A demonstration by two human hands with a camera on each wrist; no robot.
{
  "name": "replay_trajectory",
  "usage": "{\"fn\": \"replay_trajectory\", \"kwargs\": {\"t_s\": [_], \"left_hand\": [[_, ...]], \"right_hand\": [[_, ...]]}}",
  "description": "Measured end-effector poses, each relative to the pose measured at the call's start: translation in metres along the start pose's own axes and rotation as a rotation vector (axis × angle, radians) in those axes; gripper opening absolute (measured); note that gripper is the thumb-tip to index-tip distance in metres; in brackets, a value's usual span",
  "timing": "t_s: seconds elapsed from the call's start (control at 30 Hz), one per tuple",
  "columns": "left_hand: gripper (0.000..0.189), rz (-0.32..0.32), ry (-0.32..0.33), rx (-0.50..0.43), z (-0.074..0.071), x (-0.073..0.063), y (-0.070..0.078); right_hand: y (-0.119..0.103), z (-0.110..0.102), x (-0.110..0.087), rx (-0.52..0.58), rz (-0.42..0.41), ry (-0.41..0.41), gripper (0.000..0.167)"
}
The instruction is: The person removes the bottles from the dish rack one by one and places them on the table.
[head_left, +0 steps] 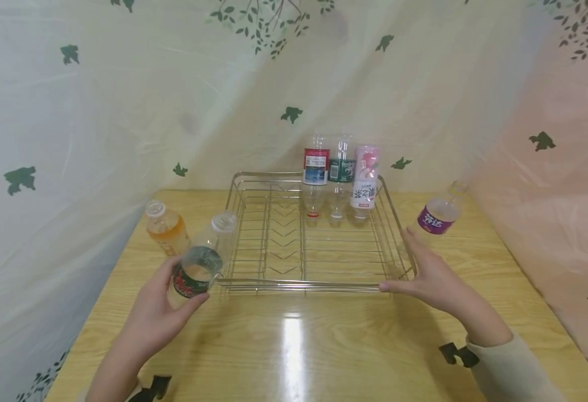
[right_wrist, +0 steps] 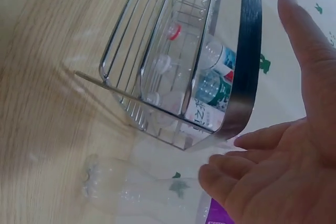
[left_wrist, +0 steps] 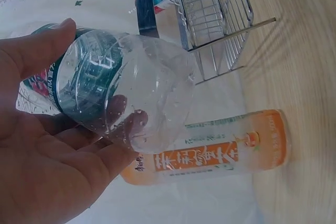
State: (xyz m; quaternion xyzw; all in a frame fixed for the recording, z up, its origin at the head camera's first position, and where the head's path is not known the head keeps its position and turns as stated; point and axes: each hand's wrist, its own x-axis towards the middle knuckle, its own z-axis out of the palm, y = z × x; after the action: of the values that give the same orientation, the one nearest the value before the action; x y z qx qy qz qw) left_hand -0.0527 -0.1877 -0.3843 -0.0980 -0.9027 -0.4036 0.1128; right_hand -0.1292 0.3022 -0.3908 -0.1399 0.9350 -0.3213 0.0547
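Left grip (head_left: 160, 315): curled round green-and-red-label bottle (head_left: 204, 258), with thumb on one side and fingers on the other. Holding it tilted, cap pointing up and away, at the left front corner of wire rack (head_left: 294, 285). Looks lifted off worktop (head_left: 243, 349) in the left wrist view; can't tell whether touching the rack rim.

Right grip (head_left: 431, 282): spread wide, thumb well apart from fingers, holding nothing. Placed around the right front corner of the rack (contact with the metal: can't tell from these angles).

Just left of the held bottle: orange-label bottle (head_left: 168, 231), upright on the worktop. Beyond the right grip, outside the rack: purple-label bottle (head_left: 435, 220), also upright.

Inside the rack, back right, left to right: red-label bottle (head_left: 316, 166), green-label bottle (head_left: 342, 170), pink bottle (head_left: 366, 176). Side by side, caps down. Behind everything: leaf-print sheet (head_left: 223, 111).

Progress, as a judgement: roughly half done. Done: three bottles racked upside down. In hand: one, not yet inverted or racked. Left: that one, plus orange and purple, both outside and unheld.
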Motion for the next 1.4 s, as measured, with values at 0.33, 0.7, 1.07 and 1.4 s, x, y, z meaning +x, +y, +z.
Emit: {"fn": "replay_trajectory", "kwargs": {"t_s": [0.33, 0.7, 1.07, 1.4], "left_hand": [[0.076, -0.065, 0.004, -0.058, 0.0, -0.007, -0.015], [0.081, -0.218, -0.042, -0.153, 0.005, -0.008, -0.034], [0.078, -0.268, -0.018, -0.091, 0.013, -0.004, -0.054], [0.082, -0.319, 0.015, -0.082, 0.014, -0.002, -0.065]], "right_hand": [[0.014, 0.006, 0.001, 0.018, 0.022, -0.007, 0.132], [0.03, 0.014, 0.006, 0.039, 0.011, 0.0, 0.132], [0.032, 0.014, 0.004, 0.04, 0.009, 0.005, 0.122], [0.032, 0.014, 0.005, 0.035, 0.007, -0.001, 0.121]]}}
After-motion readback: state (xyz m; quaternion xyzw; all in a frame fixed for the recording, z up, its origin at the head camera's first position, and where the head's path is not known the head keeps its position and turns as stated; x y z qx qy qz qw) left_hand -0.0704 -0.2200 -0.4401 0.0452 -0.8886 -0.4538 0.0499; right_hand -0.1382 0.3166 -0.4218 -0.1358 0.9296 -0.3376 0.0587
